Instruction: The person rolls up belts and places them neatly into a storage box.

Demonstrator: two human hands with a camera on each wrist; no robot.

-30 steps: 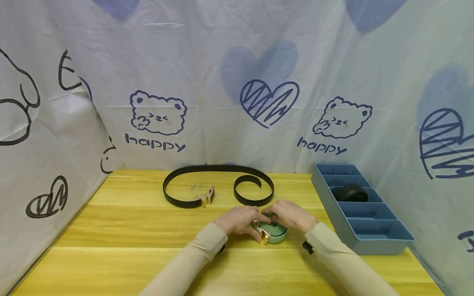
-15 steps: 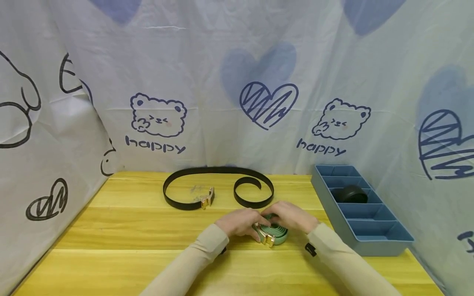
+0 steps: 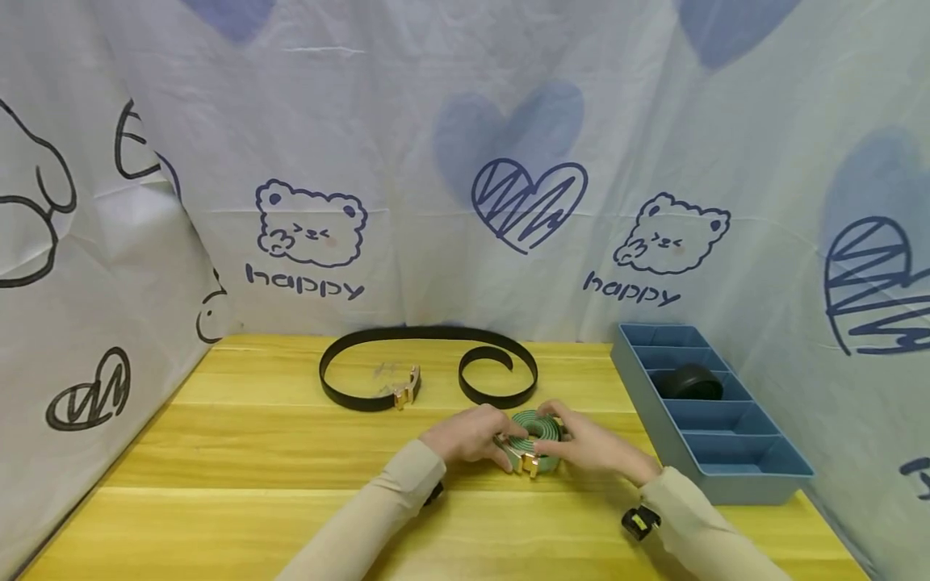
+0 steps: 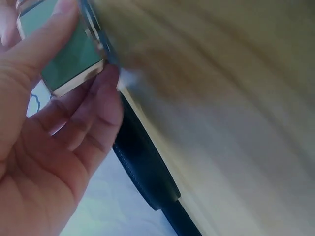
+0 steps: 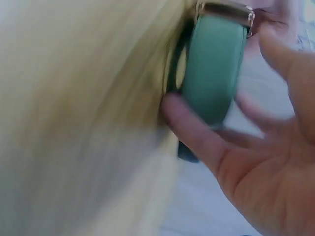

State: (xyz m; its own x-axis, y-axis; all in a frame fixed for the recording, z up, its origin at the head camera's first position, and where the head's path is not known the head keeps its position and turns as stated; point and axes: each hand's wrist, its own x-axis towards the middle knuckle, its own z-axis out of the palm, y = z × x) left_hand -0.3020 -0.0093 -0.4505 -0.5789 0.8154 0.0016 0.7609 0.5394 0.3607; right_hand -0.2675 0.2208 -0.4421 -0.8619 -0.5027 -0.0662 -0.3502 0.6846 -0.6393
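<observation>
Your two hands have the green belt (image 3: pixel 536 420), coiled, between them.
"happy" reads twice on the cloth (image 3: pixel 421 266) behind, each under a bear drawing (image 3: pixel 311 223). Your left hand (image 3: pixel 468 434) pinches the belt beside its buckle (image 3: pixel 528 465); your right hand (image 3: pixel 594 444) curves round the coil's other side, thumb and fingers spread, nearer you than the black belt (image 3: pixel 436 332).
</observation>
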